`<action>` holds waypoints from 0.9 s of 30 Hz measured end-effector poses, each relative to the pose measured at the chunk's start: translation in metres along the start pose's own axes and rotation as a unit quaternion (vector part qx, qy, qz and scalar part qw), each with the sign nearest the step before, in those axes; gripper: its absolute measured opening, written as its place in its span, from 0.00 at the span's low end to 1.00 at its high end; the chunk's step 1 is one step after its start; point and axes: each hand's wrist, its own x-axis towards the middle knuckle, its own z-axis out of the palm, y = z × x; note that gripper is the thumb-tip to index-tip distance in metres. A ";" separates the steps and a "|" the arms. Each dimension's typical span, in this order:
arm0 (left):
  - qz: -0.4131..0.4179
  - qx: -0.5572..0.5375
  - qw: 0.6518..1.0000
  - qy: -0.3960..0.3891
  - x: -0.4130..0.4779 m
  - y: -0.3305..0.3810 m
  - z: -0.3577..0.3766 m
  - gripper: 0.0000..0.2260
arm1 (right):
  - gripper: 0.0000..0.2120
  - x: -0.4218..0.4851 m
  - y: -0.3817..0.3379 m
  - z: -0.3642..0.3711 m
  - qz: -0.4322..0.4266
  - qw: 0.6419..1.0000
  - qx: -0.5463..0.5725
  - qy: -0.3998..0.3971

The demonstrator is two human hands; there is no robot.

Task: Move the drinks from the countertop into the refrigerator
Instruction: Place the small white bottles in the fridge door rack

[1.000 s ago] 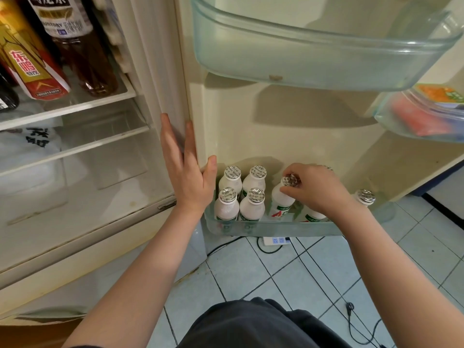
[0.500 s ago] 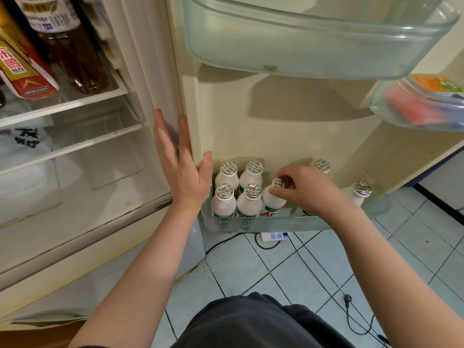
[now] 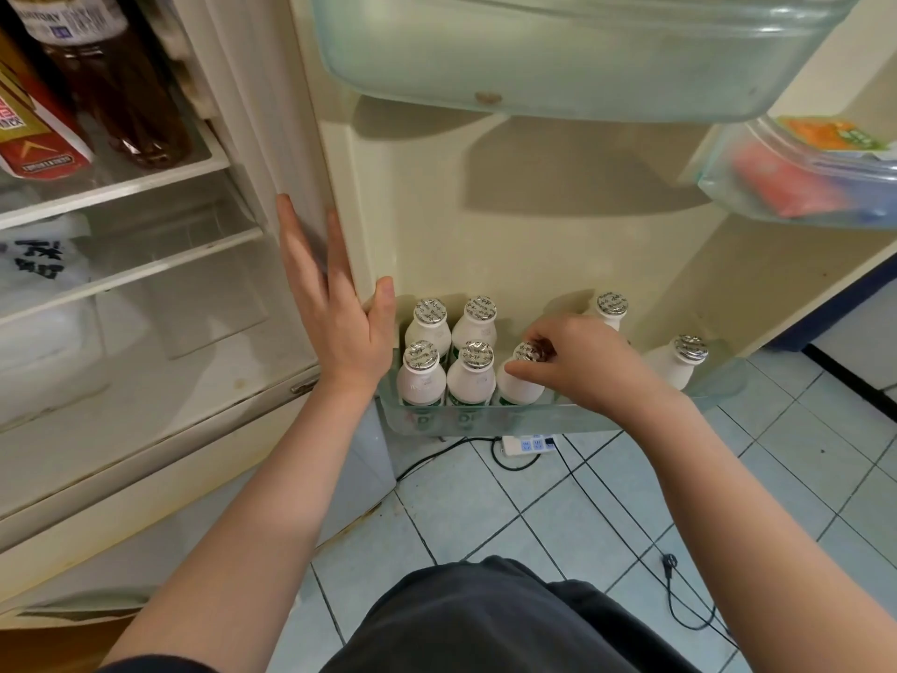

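Observation:
Several small white drink bottles with silver foil caps stand upright in the bottom door shelf (image 3: 485,422) of the open refrigerator. My right hand (image 3: 582,364) pinches the neck of one white bottle (image 3: 518,383), which stands third in the front row beside two pairs on the left (image 3: 421,376). Two more bottles stand further right, one at the back (image 3: 610,308) and one near the shelf's right end (image 3: 679,361). My left hand (image 3: 335,308) lies flat with straight fingers against the door's inner edge, thumb touching the shelf's left end.
Above hangs a clear door bin (image 3: 558,55), and another at right (image 3: 801,172) holds packets. The fridge cabinet's shelf (image 3: 121,187) carries a brown tea bottle (image 3: 121,89) and a red carton (image 3: 39,138). A power strip (image 3: 529,444) and cables lie on the tiled floor.
My right hand has shifted the held bottle slightly left and down into the front row, uncovering the back bottle behind it. My left hand stays on the door.

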 end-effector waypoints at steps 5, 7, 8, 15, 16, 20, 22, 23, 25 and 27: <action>-0.008 -0.011 1.000 -0.009 -0.001 0.003 -0.002 0.28 | 0.16 0.001 0.005 0.000 0.004 1.000 0.028 -0.011; -0.008 -0.015 1.000 -0.011 -0.001 0.003 -0.003 0.28 | 0.19 0.000 0.006 -0.003 0.001 0.999 0.039 -0.021; -0.010 -0.016 1.000 -0.011 -0.001 0.004 -0.003 0.28 | 0.20 -0.001 0.007 -0.005 -0.001 0.999 0.048 -0.017; -0.030 0.001 0.999 -0.016 -0.004 0.010 -0.006 0.25 | 0.08 -0.005 0.030 -0.043 -0.025 0.972 0.153 0.178; -0.031 0.003 0.999 -0.015 -0.003 0.010 -0.006 0.25 | 0.07 -0.003 0.037 -0.046 -0.007 0.970 0.138 0.198; -0.031 0.008 0.999 -0.011 -0.002 0.012 -0.006 0.27 | 0.14 0.009 0.060 -0.043 0.093 0.984 0.046 0.146; -0.029 0.011 0.999 -0.009 -0.001 0.013 -0.007 0.28 | 0.17 0.013 0.064 -0.037 0.125 0.987 0.019 0.096; -0.031 0.012 0.999 -0.008 -0.002 0.014 -0.007 0.29 | 0.18 0.015 0.064 -0.034 0.135 0.988 0.014 0.074; -0.038 0.011 0.999 -0.009 -0.002 0.015 -0.007 0.29 | 0.20 0.018 0.063 -0.029 0.142 0.989 0.005 0.045; -0.042 0.016 0.999 -0.007 -0.003 0.015 -0.007 0.28 | 0.19 0.022 0.063 -0.027 0.136 0.990 -0.008 0.046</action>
